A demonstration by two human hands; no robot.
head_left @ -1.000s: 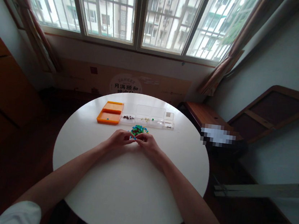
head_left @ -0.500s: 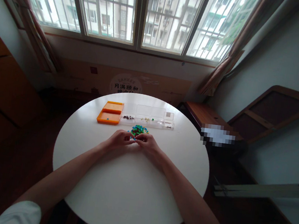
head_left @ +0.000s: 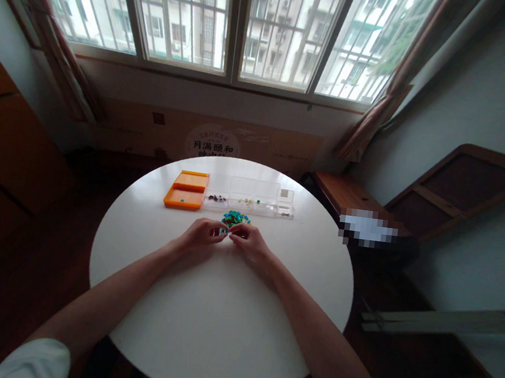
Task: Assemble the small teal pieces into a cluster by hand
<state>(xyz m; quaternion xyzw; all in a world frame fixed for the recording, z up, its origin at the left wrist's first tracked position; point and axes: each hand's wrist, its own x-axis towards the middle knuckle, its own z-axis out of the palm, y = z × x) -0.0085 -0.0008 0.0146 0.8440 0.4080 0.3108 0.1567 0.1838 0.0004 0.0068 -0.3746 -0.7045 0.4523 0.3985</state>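
Note:
A heap of small blue and green pieces [head_left: 236, 218], with a few of other colours, lies on the round white table [head_left: 214, 307]. My left hand [head_left: 205, 233] rests at the near left side of the heap, fingers curled and thumb close to the fingertips. Blue bits show at its fingertips; whether they are held or lie behind is unclear. Facing it, my right hand [head_left: 250, 238] is curled the same way at the near right side. The tips of both hands nearly meet. Anything between the right fingers is too small to make out.
Behind the heap stands an open orange box [head_left: 183, 196] with a small blue piece inside. To its right are clear plastic boxes [head_left: 255, 188] holding dark, pale and green bits. A wooden bench [head_left: 348, 193] stands beyond the table's right edge.
My fingertips have drawn slightly apart from each other. Some pieces in the heap have shifted, with more blue showing on top. The boxes have not moved.

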